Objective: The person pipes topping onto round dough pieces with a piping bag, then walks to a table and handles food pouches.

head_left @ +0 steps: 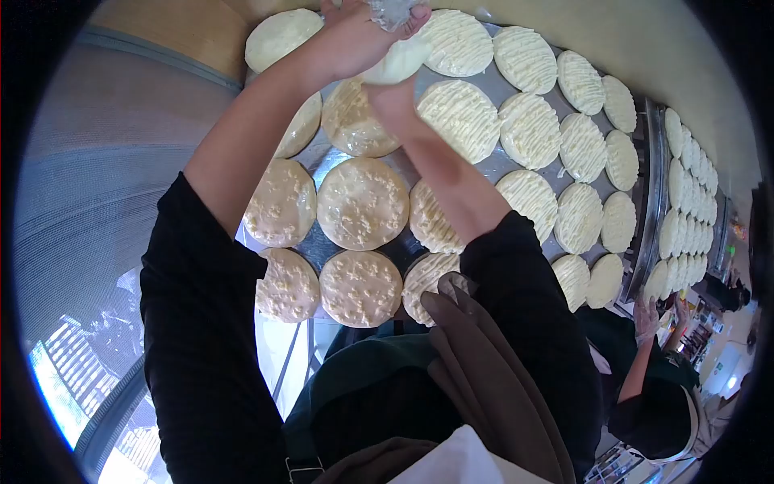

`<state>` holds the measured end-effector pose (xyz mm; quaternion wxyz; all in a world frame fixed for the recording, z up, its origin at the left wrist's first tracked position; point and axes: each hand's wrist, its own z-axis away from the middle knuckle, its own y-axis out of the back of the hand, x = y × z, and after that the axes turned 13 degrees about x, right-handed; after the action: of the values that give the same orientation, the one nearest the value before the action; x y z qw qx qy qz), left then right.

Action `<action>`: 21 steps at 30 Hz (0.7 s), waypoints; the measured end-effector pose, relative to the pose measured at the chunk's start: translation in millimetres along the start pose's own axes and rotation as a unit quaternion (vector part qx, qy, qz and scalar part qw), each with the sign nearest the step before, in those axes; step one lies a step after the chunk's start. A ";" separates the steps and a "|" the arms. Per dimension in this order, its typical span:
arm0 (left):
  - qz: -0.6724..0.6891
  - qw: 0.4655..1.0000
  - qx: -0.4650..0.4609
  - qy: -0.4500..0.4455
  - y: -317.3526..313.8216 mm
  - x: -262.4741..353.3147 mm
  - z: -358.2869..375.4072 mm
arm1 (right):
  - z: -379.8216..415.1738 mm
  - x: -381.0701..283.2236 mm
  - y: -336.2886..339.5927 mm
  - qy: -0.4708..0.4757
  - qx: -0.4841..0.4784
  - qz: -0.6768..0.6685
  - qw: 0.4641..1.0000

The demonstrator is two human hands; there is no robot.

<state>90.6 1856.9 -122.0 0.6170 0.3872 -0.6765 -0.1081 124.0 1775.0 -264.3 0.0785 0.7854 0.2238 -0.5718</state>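
Both my hands are at the far edge of a metal tray (326, 165), over rows of round dough pieces. My left hand (359, 39) is closed around the bunched clear plastic top of what looks like a piping bag (401, 61) filled with pale cream. Below it, my right hand (393, 103) is wrapped about the bag's lower part, its fingers mostly hidden. Under the hands lies a glossy dough round (355, 121). To the right, a dough round (458, 121) carries piped pale lines. Nearer me, a dough round (363, 203) is scattered with crumbly bits.
Several more striped rounds (528, 129) fill the tray's right side. Beyond its edge stands another tray (645, 185) of rounds. A person's gloved hand (645, 319) is at that tray's near side. A grey mesh surface (121, 177) borders the left.
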 end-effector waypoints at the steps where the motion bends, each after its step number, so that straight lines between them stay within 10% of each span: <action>1: -0.015 1.000 0.008 -0.010 -1.6 0.5 0.1 | 12.6 -5.4 -4.0 -0.014 0.020 -0.016 1.000; 7: -0.031 0.995 0.098 0.013 -7.9 18.5 15.8 | -11.5 -11.1 15.2 -0.123 0.004 -0.046 0.991; 13: 0.011 0.999 0.030 0.006 -9.1 6.5 5.8 | 19.6 -16.7 1.1 0.101 0.065 0.128 0.984; 21: 0.065 0.995 0.016 0.077 -12.7 11.9 7.2 | -22.9 -10.3 31.6 -0.105 -0.030 0.037 0.993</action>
<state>89.7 1838.1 -122.6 0.6666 0.3595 -0.6524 -0.0273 155.2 1753.0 -251.2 0.1464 0.7261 0.2025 -0.6405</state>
